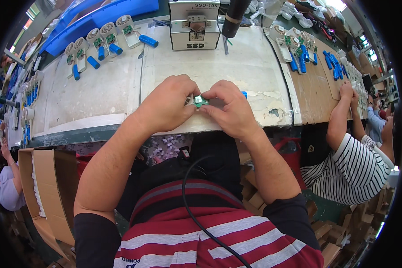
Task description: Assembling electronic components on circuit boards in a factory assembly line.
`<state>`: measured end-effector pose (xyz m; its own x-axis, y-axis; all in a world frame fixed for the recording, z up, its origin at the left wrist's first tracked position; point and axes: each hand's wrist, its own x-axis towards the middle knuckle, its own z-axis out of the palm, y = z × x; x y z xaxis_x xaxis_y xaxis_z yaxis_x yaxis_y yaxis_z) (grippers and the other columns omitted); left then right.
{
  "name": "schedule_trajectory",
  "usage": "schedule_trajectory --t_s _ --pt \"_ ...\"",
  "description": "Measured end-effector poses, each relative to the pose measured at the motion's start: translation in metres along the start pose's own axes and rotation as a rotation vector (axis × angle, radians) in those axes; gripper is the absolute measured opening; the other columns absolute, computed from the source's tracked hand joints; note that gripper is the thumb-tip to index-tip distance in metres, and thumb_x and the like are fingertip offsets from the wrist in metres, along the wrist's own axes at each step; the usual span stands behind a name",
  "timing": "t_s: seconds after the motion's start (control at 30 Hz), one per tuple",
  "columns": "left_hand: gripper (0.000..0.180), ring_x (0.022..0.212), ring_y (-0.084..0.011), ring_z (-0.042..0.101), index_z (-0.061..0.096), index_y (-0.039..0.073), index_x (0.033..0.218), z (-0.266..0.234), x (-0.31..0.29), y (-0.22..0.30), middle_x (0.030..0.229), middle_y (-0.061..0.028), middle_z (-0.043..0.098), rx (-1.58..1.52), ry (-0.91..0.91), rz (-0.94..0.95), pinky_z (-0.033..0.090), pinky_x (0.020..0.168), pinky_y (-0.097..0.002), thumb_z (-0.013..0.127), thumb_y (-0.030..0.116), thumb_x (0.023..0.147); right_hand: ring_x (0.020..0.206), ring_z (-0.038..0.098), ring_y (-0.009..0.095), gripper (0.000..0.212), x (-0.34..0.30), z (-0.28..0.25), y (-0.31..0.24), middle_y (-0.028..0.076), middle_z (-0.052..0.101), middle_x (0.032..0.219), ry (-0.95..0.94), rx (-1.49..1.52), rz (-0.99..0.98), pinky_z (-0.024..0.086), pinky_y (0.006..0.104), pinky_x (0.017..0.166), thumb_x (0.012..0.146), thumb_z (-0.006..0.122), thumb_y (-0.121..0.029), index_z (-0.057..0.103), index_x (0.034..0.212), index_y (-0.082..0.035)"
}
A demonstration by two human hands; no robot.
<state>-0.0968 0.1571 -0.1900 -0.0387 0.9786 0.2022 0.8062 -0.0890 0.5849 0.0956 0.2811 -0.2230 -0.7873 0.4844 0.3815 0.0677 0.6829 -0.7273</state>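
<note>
Both of my hands meet over one small green circuit board (201,101) set in a white plastic housing (193,101), my left hand (167,107) curled closed around the housing's left side and my right hand (230,107) pinching the board from the right, fingertips nearly touching. Just beyond my knuckles stands a grey boxy screw-feeder machine (194,24), with rows of finished white-and-blue assemblies (103,40) far off to the upper left and more (299,49) to the upper right. Well to the right of my right hand, a co-worker in a striped shirt (353,165) rests both hands on the worn bench (98,89).
</note>
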Motion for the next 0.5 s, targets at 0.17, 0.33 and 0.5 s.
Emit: schedule_trajectory --t_s 0.17,0.33,0.5 --pt "0.026 0.096 -0.0334 0.065 0.071 0.003 0.107 0.0027 -0.0026 0.0012 0.099 -0.0135 0.067 0.007 0.029 -0.001 0.053 0.088 -0.0434 0.080 0.009 0.083 0.100 0.063 0.035 0.020 -0.0004 0.0032 -0.0010 0.010 0.067 0.097 0.024 0.008 -0.048 0.048 0.0452 0.091 0.084 0.083 -0.012 0.077 0.101 -0.005" --pt "0.026 0.092 -0.0329 0.065 0.072 0.004 0.106 0.0004 -0.0017 0.0025 0.097 -0.0129 0.067 -0.035 0.043 0.014 0.053 0.085 -0.0432 0.080 0.008 0.082 0.098 0.062 0.035 0.017 -0.0021 0.0065 -0.0063 0.011 0.066 0.096 0.043 -0.063 -0.060 0.048 0.0461 0.089 0.083 0.083 -0.011 0.076 0.098 -0.005" --pt "0.023 0.091 -0.0325 0.066 0.073 0.004 0.103 -0.0004 -0.0024 0.0010 0.096 -0.0124 0.068 -0.049 0.020 -0.012 0.053 0.084 -0.0427 0.080 0.009 0.082 0.100 0.062 0.035 0.018 -0.0007 0.0047 -0.0063 0.012 0.066 0.098 0.009 -0.035 -0.038 0.048 0.0464 0.090 0.083 0.084 -0.012 0.075 0.097 -0.004"
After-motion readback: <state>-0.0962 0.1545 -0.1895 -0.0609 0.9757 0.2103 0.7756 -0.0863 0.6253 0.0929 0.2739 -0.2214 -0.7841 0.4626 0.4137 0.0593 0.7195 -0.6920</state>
